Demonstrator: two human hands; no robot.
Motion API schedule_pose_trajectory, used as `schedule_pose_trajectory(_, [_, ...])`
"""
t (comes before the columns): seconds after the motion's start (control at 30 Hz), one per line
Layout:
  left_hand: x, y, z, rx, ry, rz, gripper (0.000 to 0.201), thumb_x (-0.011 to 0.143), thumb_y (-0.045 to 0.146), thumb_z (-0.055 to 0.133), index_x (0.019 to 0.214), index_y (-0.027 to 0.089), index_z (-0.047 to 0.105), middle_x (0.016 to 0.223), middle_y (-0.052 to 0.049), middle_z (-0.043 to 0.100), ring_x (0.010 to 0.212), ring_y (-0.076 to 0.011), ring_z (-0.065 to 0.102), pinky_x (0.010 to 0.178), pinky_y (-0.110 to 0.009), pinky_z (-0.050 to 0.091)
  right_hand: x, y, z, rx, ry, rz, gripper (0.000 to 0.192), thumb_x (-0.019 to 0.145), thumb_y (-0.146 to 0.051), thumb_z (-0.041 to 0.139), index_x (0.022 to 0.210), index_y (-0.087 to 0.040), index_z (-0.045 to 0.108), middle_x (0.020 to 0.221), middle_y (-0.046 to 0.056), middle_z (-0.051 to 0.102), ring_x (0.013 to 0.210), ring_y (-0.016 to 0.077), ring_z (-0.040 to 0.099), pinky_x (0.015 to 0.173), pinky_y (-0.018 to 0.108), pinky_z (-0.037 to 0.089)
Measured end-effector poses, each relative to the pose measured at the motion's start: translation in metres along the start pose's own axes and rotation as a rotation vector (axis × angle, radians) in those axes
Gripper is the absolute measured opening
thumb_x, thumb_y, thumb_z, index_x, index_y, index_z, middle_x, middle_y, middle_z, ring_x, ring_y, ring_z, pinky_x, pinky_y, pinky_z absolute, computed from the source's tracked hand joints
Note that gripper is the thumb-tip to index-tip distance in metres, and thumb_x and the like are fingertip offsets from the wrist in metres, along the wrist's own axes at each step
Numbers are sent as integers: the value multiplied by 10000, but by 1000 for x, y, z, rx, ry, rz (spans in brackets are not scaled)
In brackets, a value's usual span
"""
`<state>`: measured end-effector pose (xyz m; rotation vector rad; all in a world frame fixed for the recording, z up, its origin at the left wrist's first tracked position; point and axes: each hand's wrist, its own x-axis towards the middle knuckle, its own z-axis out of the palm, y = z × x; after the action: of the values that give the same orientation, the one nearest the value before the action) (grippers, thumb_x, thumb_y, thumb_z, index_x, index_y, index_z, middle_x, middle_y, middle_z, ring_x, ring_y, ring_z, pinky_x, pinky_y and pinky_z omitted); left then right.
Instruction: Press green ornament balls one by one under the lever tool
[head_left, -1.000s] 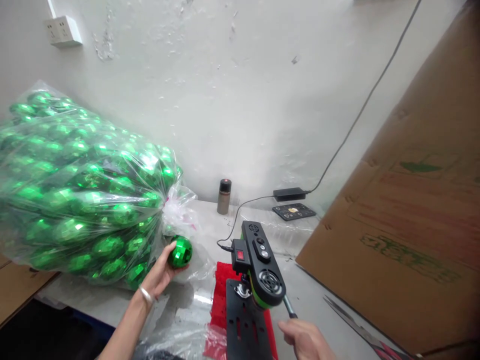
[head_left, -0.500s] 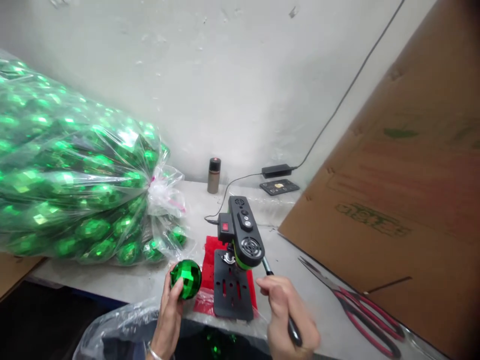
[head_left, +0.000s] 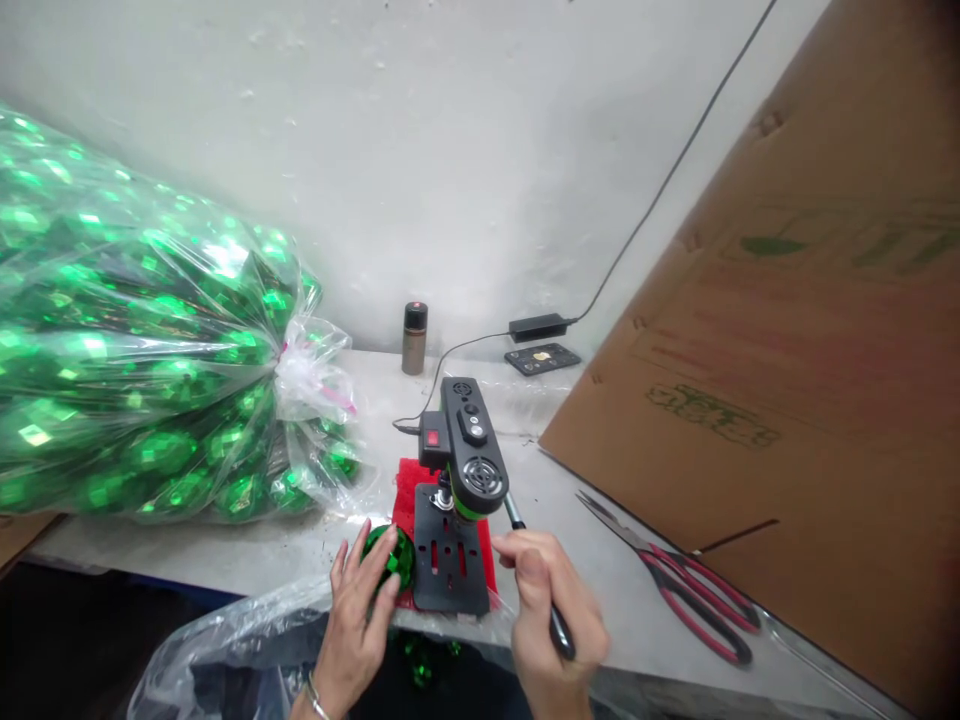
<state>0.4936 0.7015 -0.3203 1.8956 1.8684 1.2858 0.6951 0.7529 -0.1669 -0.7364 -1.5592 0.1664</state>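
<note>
My left hand (head_left: 358,620) grips a faceted green ball ornament (head_left: 391,556) at the left edge of the black base plate (head_left: 450,565) of a small bench drill press (head_left: 469,450). My right hand (head_left: 551,620) is closed around the press's lever handle (head_left: 516,515), which sticks out to the right of the black and green head. The press stands on a red mat (head_left: 409,490) near the table's front edge.
A big clear bag of green ball ornaments (head_left: 142,350) fills the table's left side. Red-handled scissors (head_left: 675,580) lie to the right, under a leaning cardboard sheet (head_left: 787,350). A small bottle (head_left: 413,337), power adapter (head_left: 537,326) and remote (head_left: 541,358) sit by the wall. A clear bag (head_left: 247,650) hangs below the table edge.
My left hand carried the green ball from the bag's mouth down to the press base. My right hand took hold of the lever handle. The view shifted down and closer.
</note>
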Motion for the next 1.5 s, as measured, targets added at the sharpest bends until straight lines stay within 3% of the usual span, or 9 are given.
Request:
schedule_pose_trajectory(0.17, [8, -1, 8, -262, 123, -417, 628, 982, 570, 635, 1509, 230, 606, 1638, -172, 564, 1533, -376, 526, 1267, -574, 448, -6, 3, -2, 13, 9, 21, 226, 1056, -78, 499, 981, -213, 664, 853, -12, 704, 767, 97, 684, 685, 201, 535])
schedule_pose_trajectory(0.47, [29, 24, -9, -314, -98, -529, 769, 834, 656, 706, 1442, 209, 562, 1470, -211, 671, 1378, -452, 645, 1200, -663, 461, 21, -15, -1, -6, -2, 107, 234, 1072, -111, 521, 941, -229, 675, 777, -47, 659, 677, 64, 643, 652, 157, 512])
schedule_pose_trajectory(0.63, [47, 47, -11, -785, 52, -681, 894, 741, 703, 810, 1426, 213, 508, 1482, -196, 646, 1399, -425, 626, 1192, -572, 492, 35, -22, -3, -9, -14, 96, 242, 1062, -104, 525, 911, -214, 679, 749, -47, 672, 638, 65, 641, 622, 155, 512])
schedule_pose_trajectory(0.77, [52, 55, 1, -1122, 22, -771, 869, 785, 631, 845, 1460, 262, 440, 1353, -140, 729, 1204, -360, 749, 1083, -532, 574, 32, -22, -5, 1, -21, 101, 235, 1039, -84, 537, 897, -199, 686, 748, -20, 701, 641, 91, 662, 616, 189, 527])
schedule_pose_trajectory(0.87, [50, 45, 21, -983, 31, -705, 801, 753, 618, 863, 1358, 235, 505, 1233, -146, 762, 1189, -354, 753, 1088, -526, 574, 30, -21, -6, 9, -28, 102, 228, 1034, -79, 543, 903, -199, 685, 760, -7, 715, 659, 104, 678, 626, 200, 536])
schedule_pose_trajectory(1.0, [46, 26, 42, -607, 81, -512, 736, 848, 548, 737, 1457, 214, 494, 1490, -200, 631, 1401, -352, 632, 1221, -543, 487, 28, -20, -7, 6, -33, 78, 233, 1030, -62, 531, 908, -200, 674, 756, -5, 700, 652, 104, 668, 614, 203, 533])
schedule_pose_trajectory(1.1, [47, 20, 41, -567, 36, -442, 742, 908, 455, 637, 1573, 212, 413, 1617, -184, 545, 1500, -334, 554, 1298, -533, 404, 26, -18, -8, 9, -33, 63, 232, 1019, -40, 524, 929, -202, 664, 778, -8, 704, 669, 99, 676, 624, 199, 537])
schedule_pose_trajectory(1.27, [62, 23, 31, -652, 18, -504, 635, 956, 598, 590, 1467, 231, 506, 1584, -182, 589, 1514, -360, 541, 1289, -571, 410, 22, -15, -9, 7, -49, 63, 235, 1032, -48, 508, 948, -196, 670, 802, 17, 737, 683, 118, 699, 606, 224, 543])
schedule_pose_trajectory(1.5, [85, 24, 37, -669, 24, -603, 917, 857, 807, 659, 1501, 198, 424, 1551, -279, 571, 1429, -405, 614, 1197, -601, 489, 22, -14, -9, 15, -51, 58, 235, 1024, -44, 516, 947, -190, 683, 807, 26, 751, 700, 136, 729, 609, 233, 561])
